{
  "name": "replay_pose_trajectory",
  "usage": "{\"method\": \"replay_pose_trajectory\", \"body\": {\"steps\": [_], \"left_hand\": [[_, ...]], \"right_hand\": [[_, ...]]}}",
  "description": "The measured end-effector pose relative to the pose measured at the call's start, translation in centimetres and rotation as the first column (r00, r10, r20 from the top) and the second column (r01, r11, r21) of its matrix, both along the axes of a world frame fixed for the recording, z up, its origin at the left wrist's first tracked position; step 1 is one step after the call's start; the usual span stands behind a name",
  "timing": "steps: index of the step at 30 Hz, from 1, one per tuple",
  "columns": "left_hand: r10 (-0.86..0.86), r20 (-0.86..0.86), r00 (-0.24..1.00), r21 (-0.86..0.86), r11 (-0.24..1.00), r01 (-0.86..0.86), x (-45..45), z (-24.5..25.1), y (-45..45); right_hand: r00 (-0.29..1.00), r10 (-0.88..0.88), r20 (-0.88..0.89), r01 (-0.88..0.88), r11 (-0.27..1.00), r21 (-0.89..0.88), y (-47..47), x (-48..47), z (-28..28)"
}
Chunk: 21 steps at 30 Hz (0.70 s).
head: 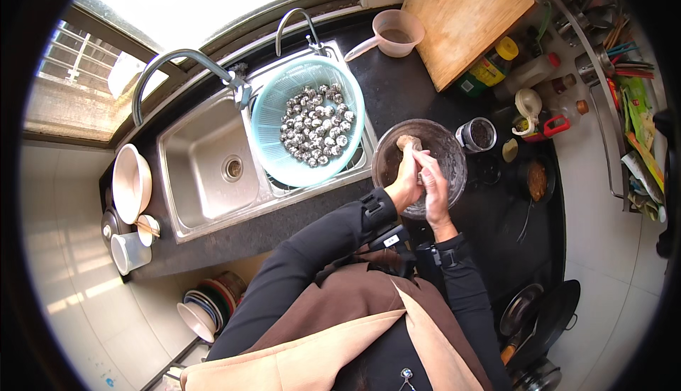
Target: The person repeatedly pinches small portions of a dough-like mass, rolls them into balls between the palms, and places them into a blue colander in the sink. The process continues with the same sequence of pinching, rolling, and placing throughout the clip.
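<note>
My left hand (406,179) and my right hand (435,186) meet palm to palm above a dark, residue-smeared bowl (454,163). Whatever lies between the palms is mostly hidden. Beyond my fingertips, inside the bowl, sits a brown lump of a dough-like or clay-like paste (408,142). To the left, a light-blue plastic colander (266,125) rests over the right sink basin. It holds many small round things with black-and-white speckles, which look like quail eggs (316,125).
A steel sink (199,151) with a curved faucet (186,55) lies left. An open jar of dark contents (477,134) stands close to the bowl's right. Behind are a plastic dipper (398,33) and a leaning wooden cutting board (468,13). Bottles (526,77) and a wok (556,322) stand right.
</note>
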<state>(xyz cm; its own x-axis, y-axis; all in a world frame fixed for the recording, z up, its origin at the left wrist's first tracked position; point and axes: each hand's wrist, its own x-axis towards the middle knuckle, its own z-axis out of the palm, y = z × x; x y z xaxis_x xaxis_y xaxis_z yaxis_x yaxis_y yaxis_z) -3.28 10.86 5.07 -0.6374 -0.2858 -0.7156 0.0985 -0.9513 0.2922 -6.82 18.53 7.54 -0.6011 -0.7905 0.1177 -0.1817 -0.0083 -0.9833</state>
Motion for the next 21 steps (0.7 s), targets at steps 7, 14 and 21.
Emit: {"method": "replay_pose_trajectory", "body": {"steps": [7,14,21], "left_hand": [[-0.060,-0.232,0.971,0.068,0.995,0.077,0.5,2.3,-0.8],[-0.222,-0.281,0.934,0.260,0.919,0.297,1.6,3.1,1.2],[-0.173,-0.310,0.935,0.075,0.976,0.205,2.1,1.1,1.1]], "right_hand": [[0.986,0.031,-0.161,-0.008,0.989,0.145,0.4,-0.1,2.1],[0.928,0.047,-0.370,0.032,0.978,0.205,0.7,-0.8,2.3],[0.860,0.242,-0.450,-0.142,0.959,0.246,1.0,-1.0,0.8]]}}
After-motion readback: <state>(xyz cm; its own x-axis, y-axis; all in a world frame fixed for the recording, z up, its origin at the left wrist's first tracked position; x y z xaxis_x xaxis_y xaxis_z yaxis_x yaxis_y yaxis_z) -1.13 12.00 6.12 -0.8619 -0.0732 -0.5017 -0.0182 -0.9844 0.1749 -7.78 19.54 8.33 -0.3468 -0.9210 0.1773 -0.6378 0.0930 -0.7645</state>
